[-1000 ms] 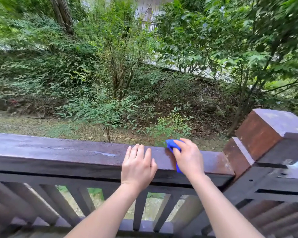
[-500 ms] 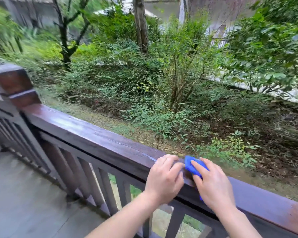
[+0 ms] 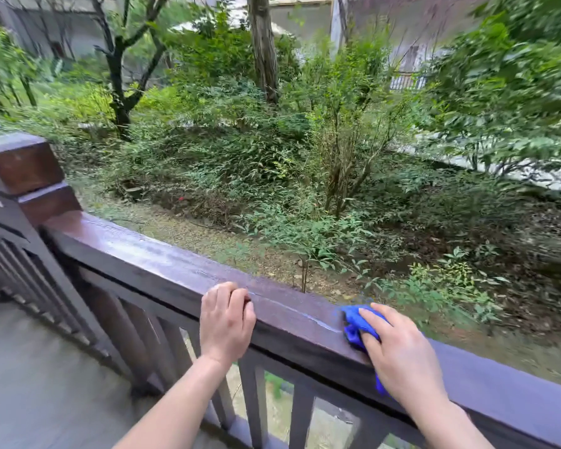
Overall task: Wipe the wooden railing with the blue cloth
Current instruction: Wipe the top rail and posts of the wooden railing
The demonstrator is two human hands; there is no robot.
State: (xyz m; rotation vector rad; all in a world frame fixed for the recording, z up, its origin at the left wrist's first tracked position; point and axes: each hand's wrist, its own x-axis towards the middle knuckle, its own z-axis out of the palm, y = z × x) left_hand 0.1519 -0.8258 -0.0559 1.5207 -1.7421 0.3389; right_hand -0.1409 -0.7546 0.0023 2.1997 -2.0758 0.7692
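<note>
Right hand (image 3: 405, 354) lies flat on the rail (image 3: 162, 270), fingers pressing the bunched cloth (image 3: 353, 322) against the top face, right of centre. Left hand (image 3: 225, 322) rests to its left, well apart, fingers curled over the rail's top, holding nothing else. Judgement: wiping stroke in progress. Recommend even downward pressure, overlapping passes along the grain toward the left post (image 3: 23, 176), covering the far edge too.

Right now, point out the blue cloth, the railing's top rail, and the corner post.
blue cloth (image 3: 357, 322): head view, bunched part ahead of the fingers.
top rail (image 3: 162, 264): head view, bare upper face.
corner post (image 3: 23, 163): head view, cap's front face.
</note>
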